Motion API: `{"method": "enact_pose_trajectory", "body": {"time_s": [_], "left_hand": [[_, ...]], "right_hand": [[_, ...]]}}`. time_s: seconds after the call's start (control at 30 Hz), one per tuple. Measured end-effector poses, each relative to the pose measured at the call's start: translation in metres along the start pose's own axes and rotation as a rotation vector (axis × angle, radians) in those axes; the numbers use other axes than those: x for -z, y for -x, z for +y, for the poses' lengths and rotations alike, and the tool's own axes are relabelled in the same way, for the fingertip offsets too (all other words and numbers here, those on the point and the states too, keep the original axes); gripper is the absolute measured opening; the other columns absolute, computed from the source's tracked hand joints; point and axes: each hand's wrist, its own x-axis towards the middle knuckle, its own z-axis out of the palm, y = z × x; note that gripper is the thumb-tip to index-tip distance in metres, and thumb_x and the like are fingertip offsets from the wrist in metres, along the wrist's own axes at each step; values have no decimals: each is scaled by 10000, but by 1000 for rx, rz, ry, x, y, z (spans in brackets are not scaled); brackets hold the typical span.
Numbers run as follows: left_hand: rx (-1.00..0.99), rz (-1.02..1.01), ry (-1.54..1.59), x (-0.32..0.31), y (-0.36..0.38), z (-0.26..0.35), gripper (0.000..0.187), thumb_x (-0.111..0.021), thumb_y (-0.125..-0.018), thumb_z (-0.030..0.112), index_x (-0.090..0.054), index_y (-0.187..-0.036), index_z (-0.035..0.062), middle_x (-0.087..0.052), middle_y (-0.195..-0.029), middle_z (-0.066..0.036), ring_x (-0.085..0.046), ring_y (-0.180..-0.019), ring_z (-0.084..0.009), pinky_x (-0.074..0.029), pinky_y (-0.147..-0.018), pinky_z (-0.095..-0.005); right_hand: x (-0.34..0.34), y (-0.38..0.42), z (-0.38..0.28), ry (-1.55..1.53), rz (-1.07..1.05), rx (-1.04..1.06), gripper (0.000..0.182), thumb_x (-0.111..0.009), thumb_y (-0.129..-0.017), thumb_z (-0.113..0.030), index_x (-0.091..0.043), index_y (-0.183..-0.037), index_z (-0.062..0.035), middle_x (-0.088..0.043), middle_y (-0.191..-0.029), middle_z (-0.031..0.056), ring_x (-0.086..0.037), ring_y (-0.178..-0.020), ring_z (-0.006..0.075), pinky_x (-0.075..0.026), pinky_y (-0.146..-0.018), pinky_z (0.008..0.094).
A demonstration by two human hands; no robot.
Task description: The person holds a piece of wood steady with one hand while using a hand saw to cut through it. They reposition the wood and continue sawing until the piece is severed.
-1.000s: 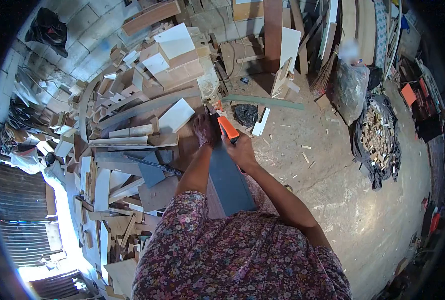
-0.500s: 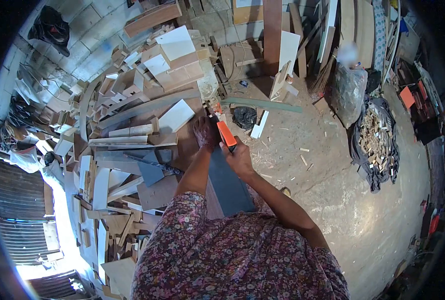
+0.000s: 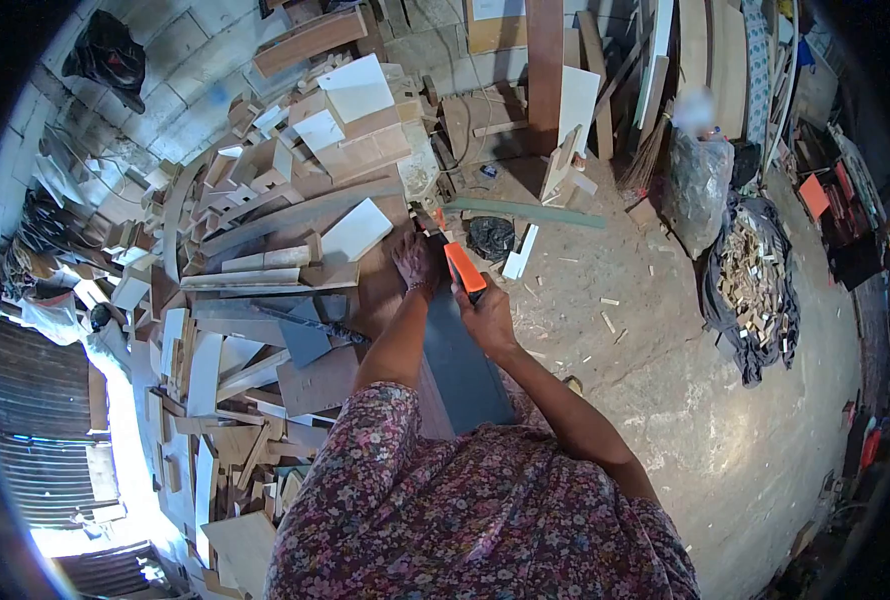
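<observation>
1. R hand [image 3: 485, 315] is seen closed round the handle of an orange tool [image 3: 464, 268]; fingers are wrapped tight on it. What kind of tool it is can't be told.
2. Orange tool is held at a slant, tip pointed up and left, just over the far end of the grey board [image 3: 460, 365].
3. L hand [image 3: 415, 262] is laid palm-down beside the tool, on the brown panel [image 3: 380, 290] next to the grey board; fingers are seen together and pressed flat, nothing gripped.
4. Both hands are placed close, L just left of R, w/ the tool between them.
5. Grey board is laid lengthwise from the person's body outward, near end hidden by the floral sleeve [image 3: 445, 500].
6. Left of the hands, a big heap of wood offcuts [image 3: 245, 230] is piled vs. the block wall.
7. Right: bare concrete floor [image 3: 665, 380], w/ a black bag of small wood scraps [image 3: 750, 275] well apart from the hands.
8. A clear plastic sack [image 3: 700, 185] and a broom [image 3: 650, 150] are stood near the back wall.
</observation>
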Motion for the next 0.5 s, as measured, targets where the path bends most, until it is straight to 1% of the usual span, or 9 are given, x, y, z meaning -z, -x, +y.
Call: {"method": "enact_pose_trajectory", "body": {"time_s": [0.07,0.2,0.27,0.3,0.37,0.4,0.47,0.5], "left_hand": [[47,-47,16,6,0,4,245,-473,-771,179,-570,-978,93,-496,-1024,-76,-456,-1027,-262,-326,-864,-416],[54,-93,6,3,-2,-2,280,-465,-785,192,-572,-1027,102,-495,-1076,-72,-448,-1047,-268,-311,-890,-423],[-1,-142,-39,1,-5,-5,348,-464,-795,226,-543,-1116,116,-487,-1117,-75,-435,-1072,-275,-307,-908,-427],[-1,-136,-37,0,-4,-5,348,-464,-795,226,-543,-1116,116,-487,-1117,-75,-435,-1072,-275,-307,-908,-427],[86,-174,-17,29,2,10,411,-470,-799,273,-496,-1184,132,-479,-1143,-79,-427,-1086,-279,-310,-911,-436],[91,-170,-20,29,2,9,411,-470,-799,273,-496,-1184,132,-479,-1143,-79,-427,-1086,-279,-310,-911,-436],[54,-156,6,33,0,7,468,-478,-798,315,-448,-1232,145,-472,-1158,-85,-419,-1100,-282,-313,-916,-436],[73,-206,46,34,0,7,466,-471,-803,316,-435,-1240,157,-470,-1162,-86,-417,-1105,-279,-303,-922,-450]], "right_hand": [[2,0,0,40,-24,-39,258,-611,-794,-197,-506,-897,15,-589,-718,237,-596,-740,398,-465,-605,409],[3,2,-1,31,-19,5,254,-611,-794,-202,-504,-893,7,-591,-723,235,-594,-738,403,-465,-610,412],[3,2,-1,-5,-30,-2,236,-610,-790,-172,-531,-876,34,-584,-715,220,-613,-680,323,-459,-605,374],[3,2,0,-4,-30,3,236,-610,-790,-172,-531,-876,34,-584,-715,220,-613,-680,323,-459,-605,374],[-1,2,2,16,-19,37,235,-611,-788,-182,-537,-873,25,-584,-702,211,-609,-661,318,-455,-593,371],[-1,3,2,13,-24,41,235,-611,-788,-182,-537,-873,25,-584,-702,211,-609,-661,318,-455,-593,371],[0,2,-6,29,-58,-18,237,-615,-785,-186,-540,-876,19,-591,-697,198,-608,-650,309,-454,-586,367],[-1,1,-6,26,-62,-13,237,-615,-785,-186,-540,-876,19,-591,-697,198,-608,-650,309,-454,-586,367]]}}
